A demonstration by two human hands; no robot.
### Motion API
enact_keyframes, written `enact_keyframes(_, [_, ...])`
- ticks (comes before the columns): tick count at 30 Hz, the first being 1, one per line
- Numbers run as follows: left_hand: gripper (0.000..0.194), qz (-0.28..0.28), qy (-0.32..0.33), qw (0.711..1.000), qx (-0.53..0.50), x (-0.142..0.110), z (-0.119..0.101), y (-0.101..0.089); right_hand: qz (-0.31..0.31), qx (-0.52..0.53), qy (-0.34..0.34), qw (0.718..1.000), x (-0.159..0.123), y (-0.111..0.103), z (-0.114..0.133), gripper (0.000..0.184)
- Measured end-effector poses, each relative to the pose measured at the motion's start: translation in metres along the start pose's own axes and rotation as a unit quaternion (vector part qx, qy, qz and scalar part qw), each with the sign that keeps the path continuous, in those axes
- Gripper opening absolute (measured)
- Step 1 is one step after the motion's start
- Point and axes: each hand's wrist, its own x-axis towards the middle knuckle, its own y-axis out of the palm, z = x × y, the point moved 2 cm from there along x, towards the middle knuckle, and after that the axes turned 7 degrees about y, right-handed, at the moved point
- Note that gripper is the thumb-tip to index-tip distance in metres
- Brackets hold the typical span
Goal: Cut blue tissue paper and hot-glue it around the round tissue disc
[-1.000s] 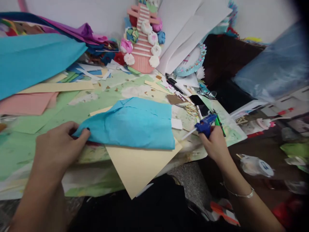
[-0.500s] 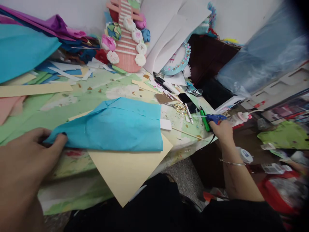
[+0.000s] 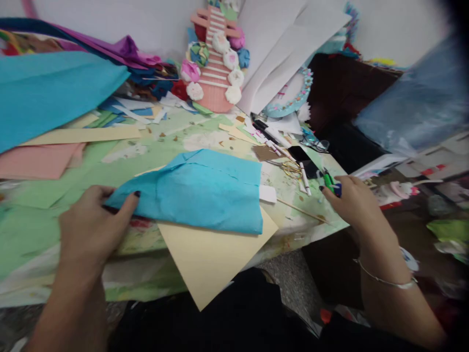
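A folded piece of light blue crepe paper (image 3: 208, 193) lies on the table's near edge, above a cream paper sheet (image 3: 212, 259) whose corner overhangs. My left hand (image 3: 86, 230) pinches the blue paper's narrow left end between thumb and fingers. From its right end stick out a white tab (image 3: 267, 194) and a thin wooden stick (image 3: 302, 210). At the table's right edge, my right hand (image 3: 361, 210) is closed around a blue glue gun (image 3: 338, 189), mostly hidden behind the fingers. A green cutter (image 3: 328, 181) lies right by the thumb.
Gold-handled scissors (image 3: 290, 169), a black phone (image 3: 304, 160) and white pens lie left of my right hand. Eyeglasses (image 3: 318, 144) rest farther back. A pink guitar-shaped craft (image 3: 216, 93) with paper flowers leans on the wall. Paper strips and a large blue sheet (image 3: 54, 93) fill the left.
My right hand has carried the glue gun from beside the blue paper to the table's right edge, next to the green cutter. My left hand still pinches the paper. The view swung right and back.
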Motion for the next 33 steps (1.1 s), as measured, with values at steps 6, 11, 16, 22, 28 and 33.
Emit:
enact_keyframes(6, [0.037,-0.053,-0.022,0.998,-0.028,-0.008,-0.021,-0.006,0.003,0.231,-0.423,0.876,0.005,-0.040,0.142,0.034])
enact_keyframes(11, [0.038,-0.071,-0.043,0.994,-0.070,-0.010,-0.012,0.001,0.104,0.258,-0.642,0.715,0.012,-0.022,0.253,0.033])
enact_keyframes(16, [0.041,-0.083,-0.052,0.989,-0.109,-0.010,-0.013,0.002,0.138,0.258,-0.696,0.656,0.015,0.002,0.308,0.029])
enact_keyframes(22, [0.034,-0.127,-0.037,0.979,-0.155,-0.016,-0.019,0.011,0.127,0.336,-0.667,0.653,0.028,0.004,0.325,0.021])
enact_keyframes(28, [0.029,-0.176,0.002,0.952,-0.251,-0.022,-0.030,0.021,0.110,0.376,-0.639,0.661,0.040,0.018,0.359,0.030])
enact_keyframes(33, [0.027,-0.191,0.022,0.954,-0.228,-0.026,-0.034,0.021,0.165,0.349,-0.627,0.676,0.036,0.028,0.377,0.019])
